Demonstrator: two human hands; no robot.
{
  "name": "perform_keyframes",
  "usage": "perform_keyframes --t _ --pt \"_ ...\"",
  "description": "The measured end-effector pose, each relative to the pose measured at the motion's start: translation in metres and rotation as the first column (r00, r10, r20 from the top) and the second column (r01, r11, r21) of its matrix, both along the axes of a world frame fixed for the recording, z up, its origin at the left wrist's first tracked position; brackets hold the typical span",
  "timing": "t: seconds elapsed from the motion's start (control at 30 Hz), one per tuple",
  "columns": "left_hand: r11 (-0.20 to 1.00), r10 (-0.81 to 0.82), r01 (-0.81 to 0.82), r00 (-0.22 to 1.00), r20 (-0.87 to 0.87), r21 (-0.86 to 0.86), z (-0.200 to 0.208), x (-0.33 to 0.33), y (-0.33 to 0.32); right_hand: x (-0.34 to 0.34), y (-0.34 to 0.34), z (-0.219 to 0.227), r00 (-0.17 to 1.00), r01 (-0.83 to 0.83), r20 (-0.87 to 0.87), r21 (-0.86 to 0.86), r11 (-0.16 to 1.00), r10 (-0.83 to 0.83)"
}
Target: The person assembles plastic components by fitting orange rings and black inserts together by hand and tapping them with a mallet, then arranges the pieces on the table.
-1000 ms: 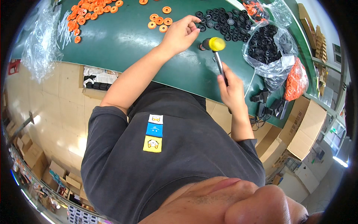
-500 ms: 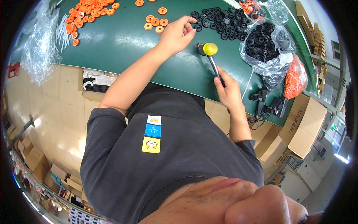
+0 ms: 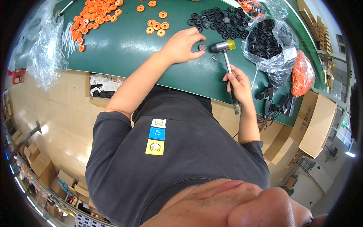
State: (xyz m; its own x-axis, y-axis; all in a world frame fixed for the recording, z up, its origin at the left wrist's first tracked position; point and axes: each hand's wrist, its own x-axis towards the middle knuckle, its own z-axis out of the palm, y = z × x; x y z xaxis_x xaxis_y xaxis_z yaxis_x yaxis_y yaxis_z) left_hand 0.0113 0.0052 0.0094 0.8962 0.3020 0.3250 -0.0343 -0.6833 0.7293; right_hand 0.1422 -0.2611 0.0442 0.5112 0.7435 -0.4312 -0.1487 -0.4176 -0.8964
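My right hand (image 3: 238, 84) is wrapped round the handle of a mallet (image 3: 222, 46), which has one yellow and one dark face. The mallet head lies over the green table, a little right of my left hand. My left hand (image 3: 184, 45) rests on the table with thumb and forefinger apart. A small round piece (image 3: 202, 47), dark with an orange-red rim, sits between those fingertips; no firm grip on it shows. Beside it lies a small dark metallic part (image 3: 214, 58). Just beyond my left hand are several loose black wheels (image 3: 214, 18).
Orange wheels (image 3: 161, 33) lie beyond my left hand, with a larger orange pile (image 3: 94, 15) and white sticks (image 3: 69, 39) at far left. A clear bag of black wheels (image 3: 264, 39), an orange bag (image 3: 302, 73) and black adapters with cables (image 3: 269, 108) stand right. A cardboard box (image 3: 317, 125) adjoins.
The mallet has swung to the right, its yellow face now pointing right. My left hand has come nearer and lower, by the small round piece. The small dark part now shows.
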Motion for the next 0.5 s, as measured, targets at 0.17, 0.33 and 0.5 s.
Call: perform_keyframes --t 0.17,0.33,0.5 --pt "0.985 -0.056 0.059 0.998 -0.024 0.164 0.0 0.001 -0.001 0.021 -0.003 0.022 0.441 -0.093 0.888 -0.097 0.991 0.128" --pt "0.999 0.01 -0.006 0.998 -0.064 0.052 0.007 -0.002 -0.002 -0.01 0.02 0.145 0.377 -0.345 0.922 0.223 0.912 -0.083" --pt "0.998 0.019 -0.011 0.991 -0.133 0.064 0.02 0.002 -0.004 -0.042 0.012 0.248 0.136 -0.737 0.99 0.086 0.671 0.022"
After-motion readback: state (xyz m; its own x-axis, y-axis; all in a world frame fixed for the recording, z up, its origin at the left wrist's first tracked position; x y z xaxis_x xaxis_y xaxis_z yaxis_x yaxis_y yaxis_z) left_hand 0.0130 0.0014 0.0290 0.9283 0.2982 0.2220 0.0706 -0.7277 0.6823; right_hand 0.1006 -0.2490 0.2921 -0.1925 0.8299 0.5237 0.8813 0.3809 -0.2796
